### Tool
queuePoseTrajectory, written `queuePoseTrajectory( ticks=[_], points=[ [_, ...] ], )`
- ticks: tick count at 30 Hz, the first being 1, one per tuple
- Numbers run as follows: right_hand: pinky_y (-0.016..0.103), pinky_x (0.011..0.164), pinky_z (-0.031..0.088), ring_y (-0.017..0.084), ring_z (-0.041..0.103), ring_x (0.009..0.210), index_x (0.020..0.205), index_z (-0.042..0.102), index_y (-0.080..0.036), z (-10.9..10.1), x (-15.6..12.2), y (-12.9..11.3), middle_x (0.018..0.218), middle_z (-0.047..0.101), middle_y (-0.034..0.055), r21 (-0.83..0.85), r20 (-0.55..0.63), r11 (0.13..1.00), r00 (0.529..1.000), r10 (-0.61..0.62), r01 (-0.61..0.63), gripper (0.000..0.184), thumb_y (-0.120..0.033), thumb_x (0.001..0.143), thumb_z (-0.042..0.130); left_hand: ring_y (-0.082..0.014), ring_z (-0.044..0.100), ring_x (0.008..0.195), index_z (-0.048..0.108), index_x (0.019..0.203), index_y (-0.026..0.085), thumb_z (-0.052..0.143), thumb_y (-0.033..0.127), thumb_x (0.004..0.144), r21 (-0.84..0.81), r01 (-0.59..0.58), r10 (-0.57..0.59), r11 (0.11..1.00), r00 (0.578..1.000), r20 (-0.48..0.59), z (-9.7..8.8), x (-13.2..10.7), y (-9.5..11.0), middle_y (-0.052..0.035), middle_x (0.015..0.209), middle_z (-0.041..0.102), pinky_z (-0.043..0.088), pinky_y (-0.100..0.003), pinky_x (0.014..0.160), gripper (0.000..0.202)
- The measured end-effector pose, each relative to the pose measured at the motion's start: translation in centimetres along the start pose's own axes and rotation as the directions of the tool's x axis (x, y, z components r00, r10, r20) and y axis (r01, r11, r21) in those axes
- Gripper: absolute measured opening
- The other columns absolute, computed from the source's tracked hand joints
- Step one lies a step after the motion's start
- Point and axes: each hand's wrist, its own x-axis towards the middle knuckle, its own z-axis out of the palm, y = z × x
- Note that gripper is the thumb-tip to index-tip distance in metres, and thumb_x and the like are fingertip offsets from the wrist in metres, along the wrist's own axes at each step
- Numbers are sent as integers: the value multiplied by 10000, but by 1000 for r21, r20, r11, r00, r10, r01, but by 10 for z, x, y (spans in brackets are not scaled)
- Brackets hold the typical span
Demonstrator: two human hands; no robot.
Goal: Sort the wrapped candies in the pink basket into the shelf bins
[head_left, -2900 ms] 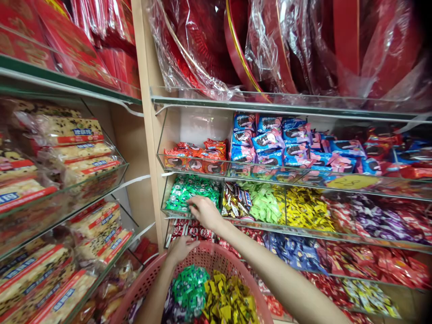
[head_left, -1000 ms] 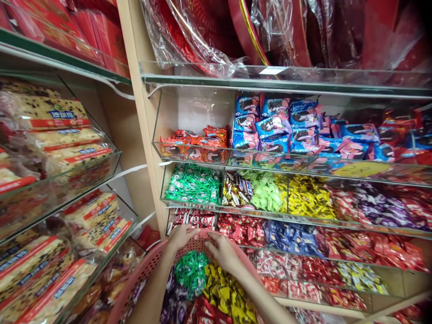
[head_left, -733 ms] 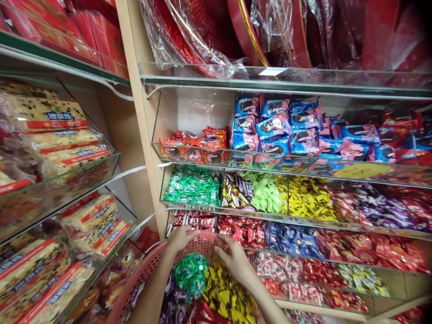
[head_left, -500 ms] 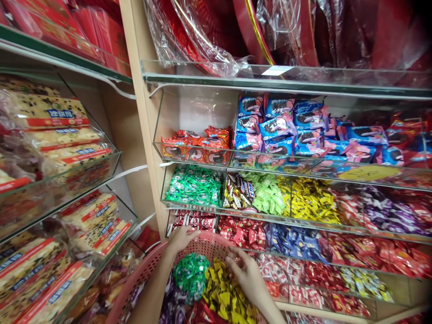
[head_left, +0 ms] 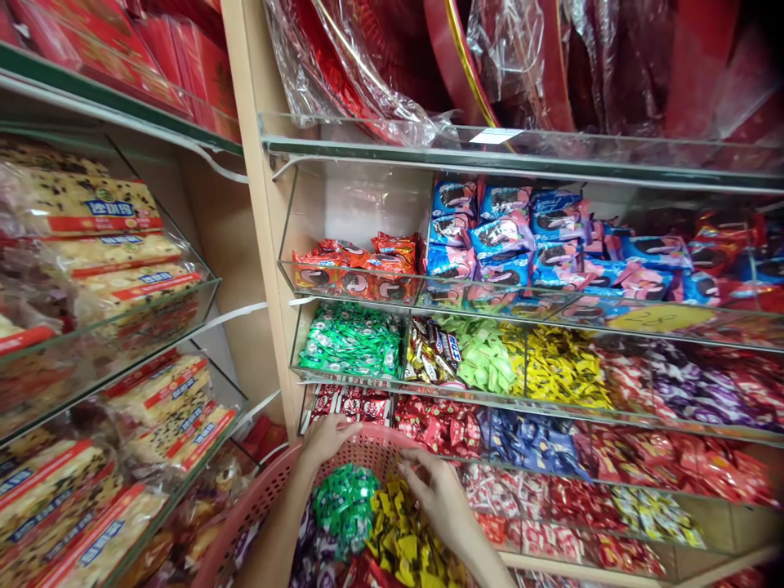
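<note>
A pink plastic basket (head_left: 257, 498) with a perforated wall sits at the bottom of the view. My left hand (head_left: 329, 437) is closed over its far rim. In the basket lie green-wrapped candies (head_left: 346, 502), yellow-wrapped candies (head_left: 407, 531), purple-wrapped candies (head_left: 315, 551) and some red-wrapped pieces (head_left: 367, 572). My right hand (head_left: 432, 486) hovers at the basket's right side, just above the yellow candies. Its fingers are loosely bent and apart, with nothing visible in them.
Glass-fronted shelves ahead hold green candies (head_left: 352, 339), yellow candies (head_left: 563, 367), blue candies (head_left: 532, 441) and blue snack packs (head_left: 502, 229). Packaged pastries (head_left: 98, 212) fill shelves on the left. A wooden post (head_left: 254, 204) divides the two units. Plastic-wrapped red items (head_left: 392, 57) stand above.
My right hand has shifted slightly left over the basket. My left hand stays on the rim, and the view has barely moved.
</note>
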Motion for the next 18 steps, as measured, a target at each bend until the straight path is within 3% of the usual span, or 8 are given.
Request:
queuePoseTrajectory(
  ticks=[4,7,9,14,18],
  points=[
    [282,733,437,196,605,818,994,652,-217,-11,35,-41,916,662,63,-227,94,941,967,-235,250,253,-270,868,439,-104,489,600,604,653,191,383,667,759,5,19,-19,1000,1000,-4,-1,-1,1,11,644,608,189,-208,530,535],
    [268,792,407,179,561,900,1002,633,-205,-13,78,-79,937,635,56,-368,144,817,895,-422,445,241,-198,879,426,-112,509,627,619,672,197,394,658,758,-33,10,-11,999,1000,-3,-1,-1,1,7,680,631,206,-203,539,520],
    [274,804,396,183,523,938,1011,615,-198,-9,107,-100,965,614,61,-473,166,724,858,-487,502,235,-178,882,420,-116,520,643,627,686,200,395,657,756,-52,7,-7,999,1000,-1,-1,0,0,2,702,642,215,-202,545,518],
    [292,797,393,202,472,955,979,606,-180,7,155,-122,989,575,87,-669,285,519,829,-481,531,247,-116,865,396,-117,517,635,623,673,193,394,672,744,-40,24,-24,999,1000,1,1,2,-3,-3,687,626,217,-210,541,536],
    [297,815,391,209,475,965,946,624,-170,18,171,-120,988,584,97,-703,340,472,834,-434,532,206,-188,864,436,-110,502,610,605,662,189,370,691,744,-9,6,-6,1000,1000,-24,5,4,-6,7,654,609,203,-210,526,561]
  ],
)
